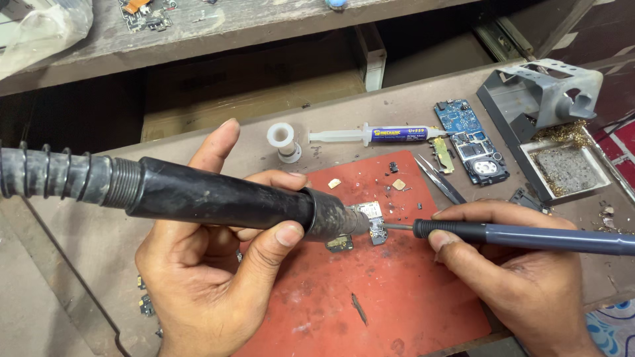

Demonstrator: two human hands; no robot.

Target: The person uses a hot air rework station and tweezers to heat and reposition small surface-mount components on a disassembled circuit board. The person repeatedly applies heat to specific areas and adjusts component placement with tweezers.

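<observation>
Right now I'm mid-rework on the small circuit board (372, 221): my left hand (211, 264) is wrapped around the black hot-air handle (218, 198), thumb pressed on the near side by the collar, fingers curled behind it, index finger sticking up free. Its metal nozzle (349, 221) sits right over the board, touching or nearly so, can't tell which. My right hand (522, 264) grips the grey soldering iron (529, 237) pen-style, thumb and fingers pressed together on the dark grip; its tip reaches the board's right edge.

Judgement: heating step, part not lifted yet. Next move likely needs steady nozzle aim and a light nudge with the tip, no sliding the board.

The board lies on a red mat (397, 291), just beyond my thumbs. Past my right fingers: tweezers (440, 178), a flux syringe (374, 135), a blue phone board (471, 142), a white spool (283, 141). Far right is a metal iron stand (549, 112) with brass wool. Worn brown bench (397, 99), dark shelf behind.
</observation>
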